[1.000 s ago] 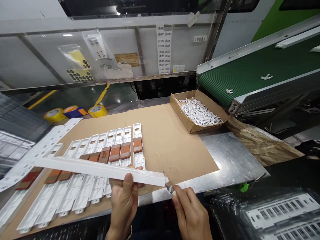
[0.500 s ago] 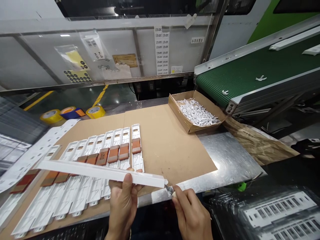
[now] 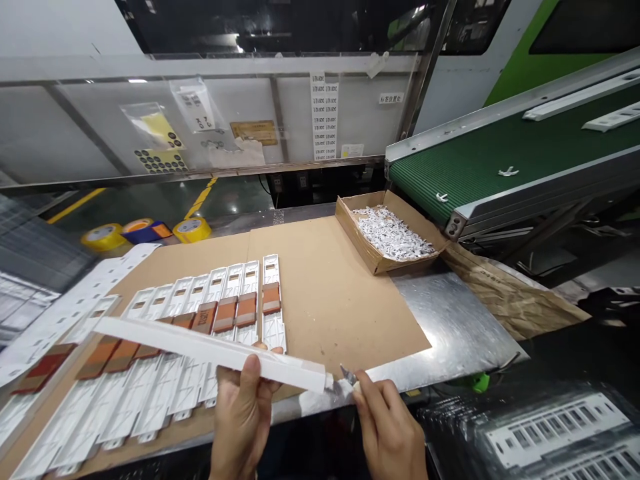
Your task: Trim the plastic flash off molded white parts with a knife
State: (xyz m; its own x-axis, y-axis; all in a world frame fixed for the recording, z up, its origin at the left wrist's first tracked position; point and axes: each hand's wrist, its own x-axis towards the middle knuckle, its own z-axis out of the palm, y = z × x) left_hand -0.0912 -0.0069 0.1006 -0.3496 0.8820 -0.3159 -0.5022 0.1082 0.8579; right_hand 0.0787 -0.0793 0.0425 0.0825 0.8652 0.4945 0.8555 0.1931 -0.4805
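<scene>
A long white plastic strip is held near its right end in my left hand, thumb on the front face and fingers behind. It slants down to the right above the work surface. My right hand is closed on a small knife, whose pointed metal blade sticks out toward the upper left. The blade is just right of the strip's end, apart from it. A small white nub juts from that end. The knife's handle is mostly hidden by my fingers.
White plastic strips with orange-brown blocks across them lie in a row on cardboard. A carton of small white pieces stands beside a green conveyor. Tape rolls lie at the back left; slotted white panels lie lower right.
The knife blade has come away from the strip's end, to the right. The held strip's right end has dipped slightly. The camera view has shifted a little upward.
</scene>
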